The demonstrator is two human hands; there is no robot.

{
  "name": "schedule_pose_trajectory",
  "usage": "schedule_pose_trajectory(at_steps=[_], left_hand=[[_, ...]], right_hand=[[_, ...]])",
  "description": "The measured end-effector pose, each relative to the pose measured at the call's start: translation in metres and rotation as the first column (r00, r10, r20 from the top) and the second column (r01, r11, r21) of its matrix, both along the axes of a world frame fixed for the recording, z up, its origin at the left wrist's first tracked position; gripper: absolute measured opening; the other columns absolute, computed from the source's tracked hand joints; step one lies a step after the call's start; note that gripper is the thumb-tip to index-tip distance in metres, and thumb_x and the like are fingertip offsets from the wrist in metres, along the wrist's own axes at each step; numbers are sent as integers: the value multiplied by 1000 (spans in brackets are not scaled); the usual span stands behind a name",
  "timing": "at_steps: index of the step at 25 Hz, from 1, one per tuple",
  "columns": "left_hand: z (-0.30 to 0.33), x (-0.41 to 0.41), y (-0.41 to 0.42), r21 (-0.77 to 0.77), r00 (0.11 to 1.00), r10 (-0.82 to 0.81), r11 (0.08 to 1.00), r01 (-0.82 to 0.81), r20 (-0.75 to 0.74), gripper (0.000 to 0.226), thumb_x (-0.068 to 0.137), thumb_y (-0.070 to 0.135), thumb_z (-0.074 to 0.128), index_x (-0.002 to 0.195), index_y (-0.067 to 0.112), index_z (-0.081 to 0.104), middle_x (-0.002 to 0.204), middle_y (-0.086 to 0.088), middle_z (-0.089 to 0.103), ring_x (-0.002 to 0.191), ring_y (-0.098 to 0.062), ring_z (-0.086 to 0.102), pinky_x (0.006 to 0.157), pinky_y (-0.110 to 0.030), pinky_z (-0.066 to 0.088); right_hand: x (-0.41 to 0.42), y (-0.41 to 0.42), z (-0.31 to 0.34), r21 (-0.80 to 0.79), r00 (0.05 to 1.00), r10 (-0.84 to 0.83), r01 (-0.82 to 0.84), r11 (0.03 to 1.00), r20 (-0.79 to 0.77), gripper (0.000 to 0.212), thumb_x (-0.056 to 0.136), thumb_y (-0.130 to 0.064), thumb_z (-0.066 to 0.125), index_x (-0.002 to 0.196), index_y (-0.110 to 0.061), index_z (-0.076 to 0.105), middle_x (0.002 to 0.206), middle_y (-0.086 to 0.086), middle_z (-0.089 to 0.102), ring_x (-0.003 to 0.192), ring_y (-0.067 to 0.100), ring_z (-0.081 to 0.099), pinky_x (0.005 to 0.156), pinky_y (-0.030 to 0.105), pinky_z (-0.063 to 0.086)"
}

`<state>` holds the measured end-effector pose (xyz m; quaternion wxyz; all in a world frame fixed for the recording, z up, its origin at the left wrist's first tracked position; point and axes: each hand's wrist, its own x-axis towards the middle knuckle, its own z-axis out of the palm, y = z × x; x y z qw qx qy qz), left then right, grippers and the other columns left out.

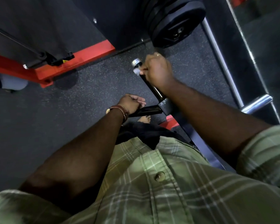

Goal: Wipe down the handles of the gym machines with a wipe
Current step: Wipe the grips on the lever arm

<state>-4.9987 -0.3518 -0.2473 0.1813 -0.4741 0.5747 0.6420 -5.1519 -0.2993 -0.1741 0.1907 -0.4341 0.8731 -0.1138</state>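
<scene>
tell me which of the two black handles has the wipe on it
The handle running up to the silver end cap, gripped by the right hand with the white wipe. The left hand holds the shorter handle bare.

place: gym, weights area
floor: dark speckled rubber flooring [90,84]
weights: stack of black weight plates [176,21] on a machine
frame: red-painted steel frame [74,62] with black pads
bar: chrome bar [221,65] at right
grips: black machine handles [149,85] with chrome end cap
</scene>
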Motion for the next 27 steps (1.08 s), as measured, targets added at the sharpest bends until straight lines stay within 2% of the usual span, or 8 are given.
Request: schedule_pose_trajectory(at_steps=[4,9,13,17,18,19,22,27], left_hand=[[3,2,0,-18,999,37,999,-37,-8,23,93,-17,51,112,-17,63,85,-13,68,52,4,63,57,-8,50],[8,-1,7,-17,993,118,993,-118,-18,27,93,-19,45,114,-20,60,103,-23,66,49,4,62,57,-8,50],[25,6,-1,-8,976,203,979,-204,-72,29,91,-16,48,114,-13,65,105,-21,71,62,-10,66,60,-15,54],[54,8,-15,3,920,360,931,-364,-153,23,94,-5,57,112,1,68,103,-6,74,74,-15,67,55,-15,49],[61,8,-19,14,908,380,924,-383,-175,23,94,-2,58,113,5,69,104,-3,75,77,-16,68,61,-18,52],[68,7,-22,29,896,396,917,-399,-201,22,95,2,59,113,9,69,104,0,76,80,-16,69,69,-22,54],[97,10,-32,61,824,469,877,-476,-318,17,96,8,62,110,12,70,102,0,77,83,-17,70,78,-31,55],[167,31,-50,17,639,489,802,-597,-594,14,89,5,71,102,10,71,86,-1,74,77,-12,68,69,-27,55]], right_hand=[[3,45,-9,49,990,140,-141,989,27,19,88,-25,74,107,-26,76,94,-6,58,99,21,58,71,29,40],[-8,-23,-23,21,993,109,-108,994,-55,23,87,-38,65,102,-22,73,99,-2,61,98,20,56,67,28,42],[3,15,-22,-15,978,196,-197,980,-69,16,91,-29,66,103,-25,76,97,3,60,92,25,57,70,33,47],[13,66,1,-44,978,12,-2,999,210,7,89,-27,74,92,-25,79,78,-9,63,70,12,62,63,23,41],[15,63,7,-84,906,-158,206,975,393,4,88,-24,75,89,-22,79,71,-11,63,62,6,60,60,21,41],[16,53,12,-95,716,-304,458,884,628,5,89,-19,74,86,-17,78,66,-7,63,55,5,56,57,22,41],[28,17,45,50,145,-263,788,613,954,13,97,-3,58,88,-5,67,66,7,62,51,9,52,50,21,39],[69,-20,100,116,-141,-8,778,617,990,18,100,1,46,93,-2,62,80,11,64,54,9,56,49,15,44]])
